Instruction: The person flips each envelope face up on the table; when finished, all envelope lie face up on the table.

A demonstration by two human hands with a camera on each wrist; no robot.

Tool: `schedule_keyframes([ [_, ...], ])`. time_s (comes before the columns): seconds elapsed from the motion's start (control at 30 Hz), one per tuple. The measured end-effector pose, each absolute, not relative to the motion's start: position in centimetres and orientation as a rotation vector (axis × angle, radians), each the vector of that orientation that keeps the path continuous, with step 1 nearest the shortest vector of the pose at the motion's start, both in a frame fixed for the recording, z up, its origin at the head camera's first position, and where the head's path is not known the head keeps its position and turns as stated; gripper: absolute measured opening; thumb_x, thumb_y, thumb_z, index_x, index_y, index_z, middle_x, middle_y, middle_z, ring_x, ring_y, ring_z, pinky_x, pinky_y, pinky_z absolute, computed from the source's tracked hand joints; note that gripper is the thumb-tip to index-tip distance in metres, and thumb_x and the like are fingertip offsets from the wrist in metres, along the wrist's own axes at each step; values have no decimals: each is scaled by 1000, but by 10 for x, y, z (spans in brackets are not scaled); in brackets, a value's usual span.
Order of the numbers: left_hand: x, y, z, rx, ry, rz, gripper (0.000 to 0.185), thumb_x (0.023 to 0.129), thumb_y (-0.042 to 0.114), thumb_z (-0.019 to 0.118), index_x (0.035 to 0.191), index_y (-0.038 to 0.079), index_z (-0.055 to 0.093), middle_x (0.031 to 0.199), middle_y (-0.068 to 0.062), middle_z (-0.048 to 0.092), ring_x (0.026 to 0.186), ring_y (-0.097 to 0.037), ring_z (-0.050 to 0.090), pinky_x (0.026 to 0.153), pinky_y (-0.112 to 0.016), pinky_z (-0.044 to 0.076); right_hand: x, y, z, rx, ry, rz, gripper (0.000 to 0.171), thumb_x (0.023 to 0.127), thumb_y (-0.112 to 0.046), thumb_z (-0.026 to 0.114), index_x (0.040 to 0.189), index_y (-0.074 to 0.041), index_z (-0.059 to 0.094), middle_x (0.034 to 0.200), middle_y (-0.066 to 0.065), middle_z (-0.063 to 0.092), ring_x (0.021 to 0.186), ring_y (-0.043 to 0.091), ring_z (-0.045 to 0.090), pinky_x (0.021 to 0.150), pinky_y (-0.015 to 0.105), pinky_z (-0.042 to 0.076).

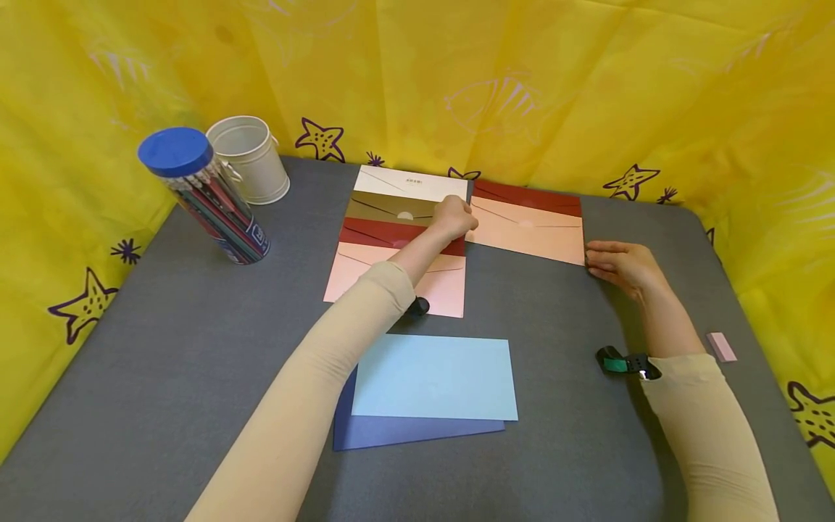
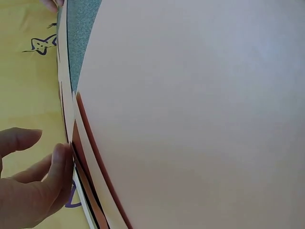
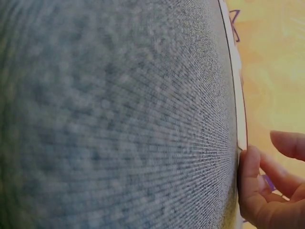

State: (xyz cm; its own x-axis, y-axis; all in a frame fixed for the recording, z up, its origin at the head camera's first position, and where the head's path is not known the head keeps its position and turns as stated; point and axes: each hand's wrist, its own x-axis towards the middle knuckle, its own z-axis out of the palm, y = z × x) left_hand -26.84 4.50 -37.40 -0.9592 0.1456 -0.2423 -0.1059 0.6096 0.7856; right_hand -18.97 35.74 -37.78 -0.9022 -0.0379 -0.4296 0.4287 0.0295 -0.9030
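The peach envelope (image 1: 530,233) is laid over a red envelope (image 1: 531,197) on the grey table (image 1: 554,326). Its right edge is touched by the right hand (image 1: 622,268); near its left edge, the left hand (image 1: 453,217) is placed. On both hands, thumb and fingers are seen apart.

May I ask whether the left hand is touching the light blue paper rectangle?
No, the left hand is at the right edge of the overlapping white, olive, red and pink paper envelopes.
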Motion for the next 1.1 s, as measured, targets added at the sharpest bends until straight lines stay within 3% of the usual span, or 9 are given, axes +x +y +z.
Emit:
schedule_keyframes([
  [0.1,-266,43,-371,96,2544,1288,30,87,9,63,115,1,68,119,-11,67,107,-27,56,83,-30,51,-190,357,-377,374,2000,-1924,20,95,-4,61,92,-21,70,85,-12,72,78,3,70,72,17,58],
  [0.17,-265,42,-368,185,2537,1282,39,88,9,63,125,1,65,129,-12,66,116,-29,59,93,-34,52,-189,357,-377,350,2035,-1903,15,95,-5,61,98,-19,68,86,-13,71,79,2,69,72,17,58],
  [0.23,-263,41,-364,286,2522,1269,41,89,9,62,128,1,63,130,-13,66,119,-29,59,97,-37,52,-188,355,-376,311,2100,-1851,17,94,-7,63,110,-14,65,89,-15,70,80,0,69,72,17,58],
  [0.33,-257,37,-359,455,2489,1221,39,90,7,63,128,2,63,128,-13,67,119,-27,61,96,-35,52,-184,349,-373,189,2253,-1674,36,96,-12,63,130,-2,54,95,-22,67,86,-5,67,75,15,57],
  [0.43,-249,32,-356,625,2436,1149,37,89,7,64,126,1,64,126,-13,68,118,-25,63,96,-32,53,-178,338,-370,44,2371,-1481,51,97,-17,62,139,7,44,101,-24,64,92,-6,65,79,14,56],
  [0.57,-233,23,-355,843,2349,1028,34,88,6,66,121,0,66,121,-15,70,113,-23,66,94,-28,54,-170,321,-367,-93,2396,-1339,51,97,-18,63,137,8,47,107,-14,65,95,-3,64,81,16,56],
  [0.83,-196,9,-367,1047,2169,831,33,87,7,70,119,2,68,117,-11,71,103,-20,68,89,-24,55,-151,284,-371,-355,2381,-1192,37,93,-14,68,125,3,60,121,20,65,91,-1,65,80,17,56],
  [1.1,-167,8,-379,1169,2154,695,29,82,11,78,109,4,70,105,-8,72,97,-15,65,84,-18,51,-136,256,-380,-655,2416,-949,35,82,-22,81,112,-10,69,107,7,70,88,10,64,80,22,55],
])
